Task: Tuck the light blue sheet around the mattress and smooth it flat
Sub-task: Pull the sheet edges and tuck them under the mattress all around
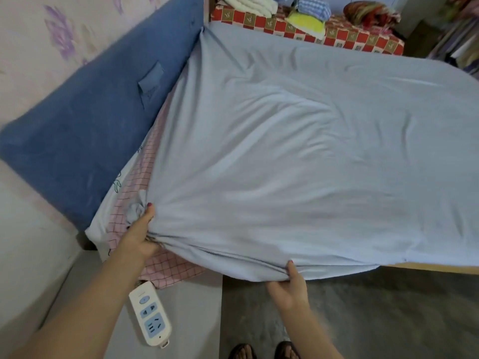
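1. Light blue sheet (298,151): spread over most of the mattress, creased in long folds running toward the near left corner; far left corner already drawn down beside the blue headboard (85,117).
2. Left hand (141,235): at the near left corner of the bed, fingers curled under a bunched fold of the sheet, thumb pressed on top (a small knot of cloth gathered just past the thumb tip).
3. Right hand (291,281): on the near edge, right of the left hand, thumb laid over the hem and fingers tucked beneath, pinching the sheet's draped border.
4. Pink checked underlay (137,195): exposed along the left side and at the near left corner, uncovered by the sheet there and hanging below the left hand.
5. White and blue power strip (151,313): flat on the pale grey surface near the left forearm, just below the hanging underlay.
6. Red and white checked cover (350,38): at the far end, bearing folded white cloth (251,3), a yellow item (307,23) and a red patterned bundle (368,11).
7. Two sandalled feet (264,351): on the dark floor, near edge.
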